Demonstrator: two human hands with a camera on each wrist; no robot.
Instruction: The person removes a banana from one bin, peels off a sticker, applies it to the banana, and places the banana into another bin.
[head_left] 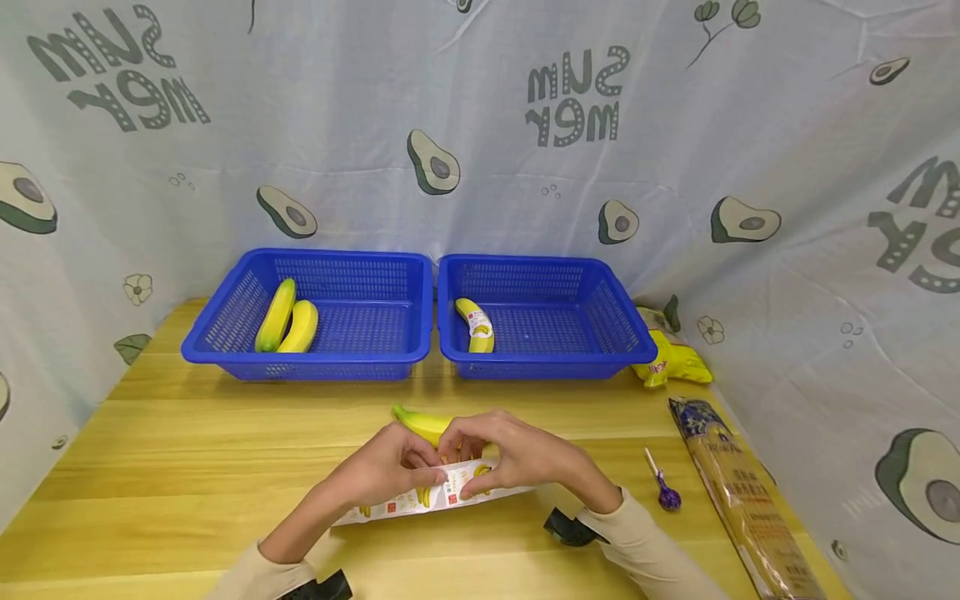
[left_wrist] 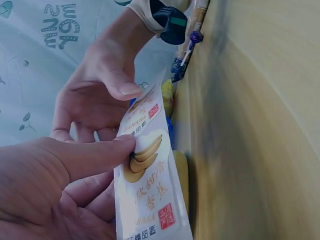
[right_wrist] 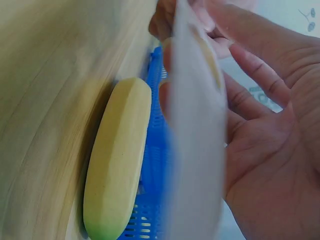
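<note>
A white strip of banana stickers (head_left: 397,506), printed with yellow bananas and red squares, is held up in front of the body. My left hand (head_left: 382,467) pinches it near the middle, thumb on the printed face, fingers behind. Just to the right, my right hand (head_left: 517,454) holds the strip between thumb and curled fingers. In the left wrist view the sticker strip (left_wrist: 150,185) faces the camera; the right wrist view has it nearly edge-on and blurred. Behind the hands a yellow banana (head_left: 423,423) with a green tip lies on the table, partly hidden in the head view.
Two blue baskets stand at the back: the left basket (head_left: 315,368) holds two bananas, the right basket (head_left: 540,368) a banana with a sticker (head_left: 480,323). At right lie a purple lollipop (head_left: 668,498), a long clear-and-blue package (head_left: 738,492) and a yellow bag (head_left: 675,360).
</note>
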